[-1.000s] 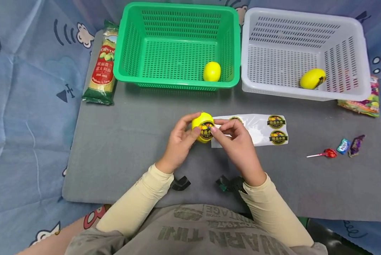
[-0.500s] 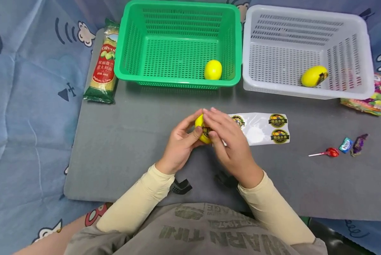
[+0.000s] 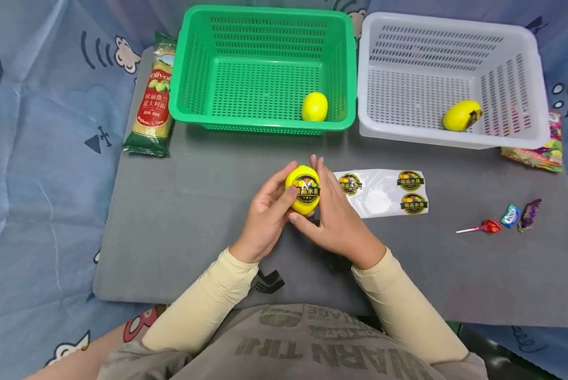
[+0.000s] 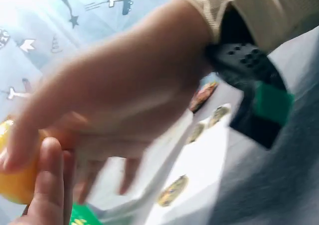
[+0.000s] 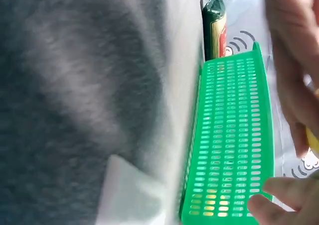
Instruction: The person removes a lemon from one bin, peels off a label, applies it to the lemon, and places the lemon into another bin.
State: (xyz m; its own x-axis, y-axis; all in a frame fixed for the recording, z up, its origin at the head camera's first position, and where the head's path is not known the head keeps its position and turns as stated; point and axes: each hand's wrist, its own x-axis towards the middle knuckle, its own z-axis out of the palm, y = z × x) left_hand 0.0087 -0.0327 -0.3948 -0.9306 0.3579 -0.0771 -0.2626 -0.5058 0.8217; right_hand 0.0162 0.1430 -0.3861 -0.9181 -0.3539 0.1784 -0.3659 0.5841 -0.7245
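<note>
1. While the left hand [image 3: 268, 206] grips a glossy yellow oval lemon [image 3: 304, 208] at mid-frame, the right hand [image 3: 332, 216] rests straight-fingered against its side.
2. Smoothing its round black-and-gold sticker [image 3: 309, 187] seems in hand; next likely needs even pressure, though contact underneath is hidden.

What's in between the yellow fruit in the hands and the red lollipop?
In the head view, going from the yellow fruit toward the lollipop: first the right hand, then the white sticker sheet, then a bare stretch of gray table.

yellow lemon [image 3: 302, 170], black-banded sticker [image 3: 308, 189], green basket [image 3: 260, 121], white basket [image 3: 436, 136], blue cartoon-print cloth [image 3: 37, 227]
</note>
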